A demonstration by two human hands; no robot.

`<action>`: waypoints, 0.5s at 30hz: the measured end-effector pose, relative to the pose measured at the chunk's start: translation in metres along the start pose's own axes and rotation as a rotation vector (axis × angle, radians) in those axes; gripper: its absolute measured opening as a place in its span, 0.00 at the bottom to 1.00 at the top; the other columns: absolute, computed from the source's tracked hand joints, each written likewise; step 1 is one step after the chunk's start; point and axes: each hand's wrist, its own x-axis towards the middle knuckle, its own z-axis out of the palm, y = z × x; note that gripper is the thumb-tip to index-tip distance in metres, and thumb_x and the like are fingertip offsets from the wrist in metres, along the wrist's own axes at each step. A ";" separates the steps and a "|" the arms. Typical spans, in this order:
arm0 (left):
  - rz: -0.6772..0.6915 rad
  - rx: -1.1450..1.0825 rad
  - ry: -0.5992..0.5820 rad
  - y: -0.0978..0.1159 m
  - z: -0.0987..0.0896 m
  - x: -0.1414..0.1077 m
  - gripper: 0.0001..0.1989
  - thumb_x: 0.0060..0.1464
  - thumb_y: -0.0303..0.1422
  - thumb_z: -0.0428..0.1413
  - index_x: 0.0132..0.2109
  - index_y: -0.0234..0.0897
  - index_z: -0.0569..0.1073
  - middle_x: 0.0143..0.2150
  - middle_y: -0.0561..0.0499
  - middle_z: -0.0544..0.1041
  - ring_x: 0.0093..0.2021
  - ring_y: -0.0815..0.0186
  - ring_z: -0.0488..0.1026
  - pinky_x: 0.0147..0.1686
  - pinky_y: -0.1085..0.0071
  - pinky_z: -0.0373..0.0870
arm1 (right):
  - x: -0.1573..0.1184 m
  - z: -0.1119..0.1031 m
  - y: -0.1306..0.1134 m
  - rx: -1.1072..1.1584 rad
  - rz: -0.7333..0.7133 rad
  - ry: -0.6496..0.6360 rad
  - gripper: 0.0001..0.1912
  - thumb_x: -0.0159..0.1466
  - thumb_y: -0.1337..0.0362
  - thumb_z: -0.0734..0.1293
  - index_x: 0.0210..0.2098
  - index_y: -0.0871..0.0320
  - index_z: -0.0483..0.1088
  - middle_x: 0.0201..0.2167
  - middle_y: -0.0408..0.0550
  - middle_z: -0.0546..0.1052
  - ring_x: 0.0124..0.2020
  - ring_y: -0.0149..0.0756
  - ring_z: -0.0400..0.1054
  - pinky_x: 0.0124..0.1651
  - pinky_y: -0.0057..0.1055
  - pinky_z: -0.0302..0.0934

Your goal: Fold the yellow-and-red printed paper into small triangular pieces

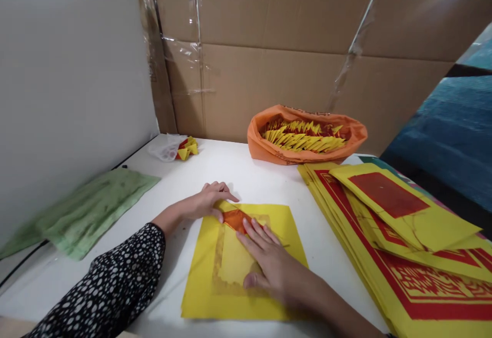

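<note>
A small folded paper (235,219), yellow at one end and orange-red in the middle, lies near the upper part of a yellow sheet (200,286). The sheet bears a faded rectangular frame. With thumb and fingers, my left hand (207,202) grips the folded paper's upper left end. My right hand (269,261) rests flat over the lower right end, its fingers stretched out and covering part of the paper. The fold's far end is partly hidden under those fingers.
An orange cloth bag (265,148) full of folded yellow-red papers stands at the back. Printed yellow-red sheets (400,276) are stacked at right. A green cloth (100,199) lies left, behind it a plastic bag (167,148) with folded papers. Cardboard (269,76) walls the back.
</note>
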 end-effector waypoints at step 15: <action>0.031 -0.091 -0.131 0.028 -0.001 0.040 0.07 0.52 0.37 0.61 0.36 0.38 0.78 0.34 0.50 0.76 0.34 0.64 0.71 0.35 0.73 0.64 | -0.001 -0.002 -0.013 -0.028 0.010 0.035 0.48 0.64 0.40 0.58 0.70 0.64 0.37 0.71 0.59 0.36 0.71 0.48 0.28 0.71 0.51 0.32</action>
